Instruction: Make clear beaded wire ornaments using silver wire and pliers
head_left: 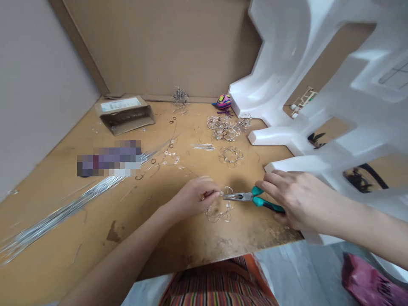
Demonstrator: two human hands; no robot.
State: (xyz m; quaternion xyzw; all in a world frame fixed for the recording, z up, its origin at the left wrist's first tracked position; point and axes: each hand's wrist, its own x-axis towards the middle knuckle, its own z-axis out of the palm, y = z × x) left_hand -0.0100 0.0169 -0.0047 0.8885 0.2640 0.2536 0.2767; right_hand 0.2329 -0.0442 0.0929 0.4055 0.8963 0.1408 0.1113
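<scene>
— cardboard walls [153,46] boxed in a worn tan table [79,250], with twelve o'clock at the back wall. what sat at the centre of the work?
— a beaded wire ring [219,211], at six o'clock near the table's front edge. the left hand [191,199] was just above it, its fingers [213,194] closed and pinching the ring's upper wire.
— and the right hand [296,199]?
— it was closed around the teal handles of needle-nose pliers [244,196], its fingers [274,180] curled over them. the steel tips pointed toward nine o'clock and ended just beside the left fingertips. whether they bit the wire was too small to tell.
— what lay farther out?
— a loose heap of beaded wire rings [225,127] sat at one o'clock, and a single round one [230,156] lay at three. a tangle of wire [180,100] stood by the back wall at twelve, near a bright pink-and-yellow ball-like object [224,102]. an open cardboard box [124,114] was at ten, a pixelated object [108,158] at nine, and a long bundle of straight silver wires [57,212] at eight.
— anything off the table?
— white packing foam [302,85] rose at two, striped cloth [216,284] showed at six, and a pink plastic bag [366,284] lay at four.
</scene>
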